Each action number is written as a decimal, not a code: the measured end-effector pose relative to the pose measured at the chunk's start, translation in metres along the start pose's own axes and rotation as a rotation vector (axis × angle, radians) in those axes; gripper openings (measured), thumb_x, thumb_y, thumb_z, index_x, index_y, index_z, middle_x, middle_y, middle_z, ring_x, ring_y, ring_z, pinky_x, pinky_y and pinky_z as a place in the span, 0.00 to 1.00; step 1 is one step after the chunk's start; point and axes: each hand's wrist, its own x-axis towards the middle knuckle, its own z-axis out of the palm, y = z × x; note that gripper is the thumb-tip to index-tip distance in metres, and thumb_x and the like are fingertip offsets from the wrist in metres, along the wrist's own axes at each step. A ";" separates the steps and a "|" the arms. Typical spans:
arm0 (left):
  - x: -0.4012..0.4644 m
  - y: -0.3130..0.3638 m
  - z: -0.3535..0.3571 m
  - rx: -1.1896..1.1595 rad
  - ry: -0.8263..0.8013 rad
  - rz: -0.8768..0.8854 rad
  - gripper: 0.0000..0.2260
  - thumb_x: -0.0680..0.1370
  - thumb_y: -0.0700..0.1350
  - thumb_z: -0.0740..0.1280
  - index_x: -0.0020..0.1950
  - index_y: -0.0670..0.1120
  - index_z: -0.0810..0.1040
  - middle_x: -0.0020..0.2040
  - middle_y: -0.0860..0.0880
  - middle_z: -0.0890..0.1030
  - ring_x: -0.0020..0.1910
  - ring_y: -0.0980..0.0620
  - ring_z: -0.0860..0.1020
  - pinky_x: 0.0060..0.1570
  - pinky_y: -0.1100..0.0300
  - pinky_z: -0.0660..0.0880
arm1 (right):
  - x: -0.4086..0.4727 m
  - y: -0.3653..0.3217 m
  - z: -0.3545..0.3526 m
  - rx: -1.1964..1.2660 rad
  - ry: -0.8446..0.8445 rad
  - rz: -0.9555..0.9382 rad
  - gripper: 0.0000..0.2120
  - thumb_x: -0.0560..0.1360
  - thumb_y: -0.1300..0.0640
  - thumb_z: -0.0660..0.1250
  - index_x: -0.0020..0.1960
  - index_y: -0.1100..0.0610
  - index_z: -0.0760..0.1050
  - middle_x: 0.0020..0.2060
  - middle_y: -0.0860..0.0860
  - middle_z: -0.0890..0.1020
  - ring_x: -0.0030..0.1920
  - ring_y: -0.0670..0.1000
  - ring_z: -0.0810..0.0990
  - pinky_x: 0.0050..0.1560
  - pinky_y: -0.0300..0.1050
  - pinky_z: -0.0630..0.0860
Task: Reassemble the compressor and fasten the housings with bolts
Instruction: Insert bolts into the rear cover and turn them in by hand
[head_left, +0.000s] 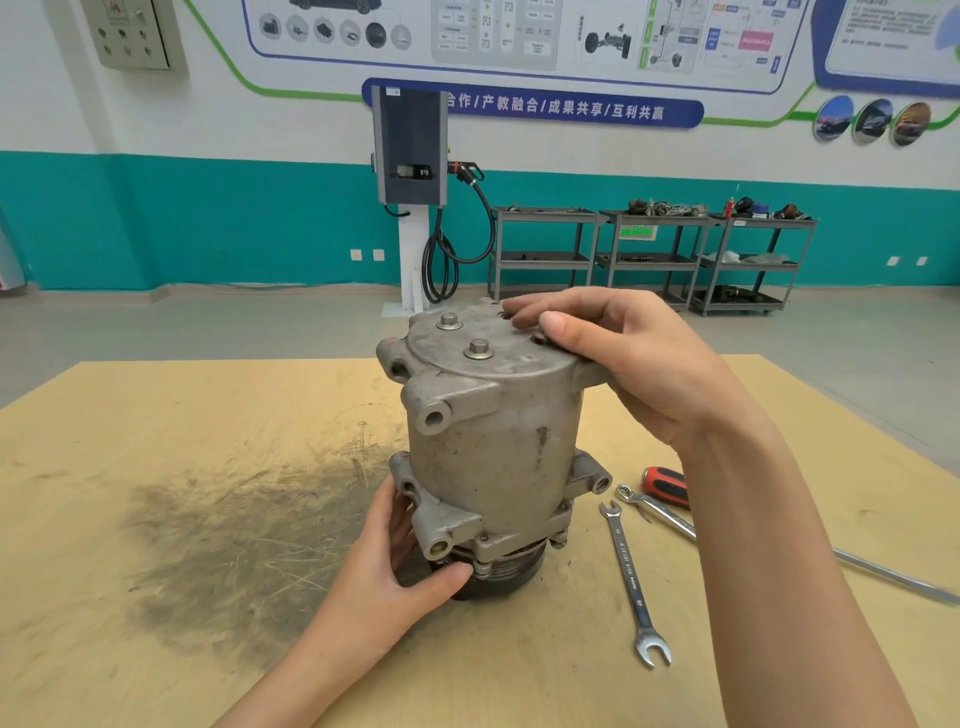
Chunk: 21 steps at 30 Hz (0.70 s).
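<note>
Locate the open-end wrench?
Head view: the wrench lies flat on the table, right of the compressor, beside the red-handled screwdriver.

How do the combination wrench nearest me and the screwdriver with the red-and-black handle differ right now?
The combination wrench is bare metal end to end and lies fully in view, open jaw toward the camera. The screwdriver has a red-and-black grip, and the right forearm hides its middle, so only the handle and the shaft tip show. Both lie flat on the wooden table, right of the compressor, untouched by either hand.
</note>
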 end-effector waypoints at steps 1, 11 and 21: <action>0.000 0.000 0.000 -0.001 -0.001 -0.002 0.42 0.63 0.55 0.79 0.72 0.63 0.61 0.66 0.67 0.75 0.67 0.61 0.74 0.60 0.71 0.71 | -0.001 0.000 -0.001 0.010 -0.024 0.002 0.08 0.78 0.64 0.65 0.49 0.57 0.82 0.56 0.50 0.84 0.59 0.44 0.80 0.61 0.40 0.75; 0.000 -0.001 0.000 0.008 0.003 -0.008 0.43 0.63 0.55 0.79 0.73 0.60 0.60 0.65 0.67 0.75 0.67 0.62 0.74 0.61 0.71 0.71 | 0.003 0.001 0.008 0.025 0.129 0.008 0.10 0.72 0.63 0.72 0.36 0.57 0.73 0.48 0.51 0.86 0.53 0.47 0.83 0.51 0.39 0.78; 0.001 -0.003 -0.001 0.000 0.002 -0.007 0.44 0.63 0.55 0.80 0.74 0.58 0.61 0.66 0.65 0.75 0.67 0.60 0.74 0.61 0.70 0.71 | 0.001 0.000 0.001 0.050 -0.001 0.026 0.06 0.76 0.65 0.67 0.44 0.58 0.81 0.53 0.49 0.85 0.57 0.45 0.81 0.55 0.37 0.76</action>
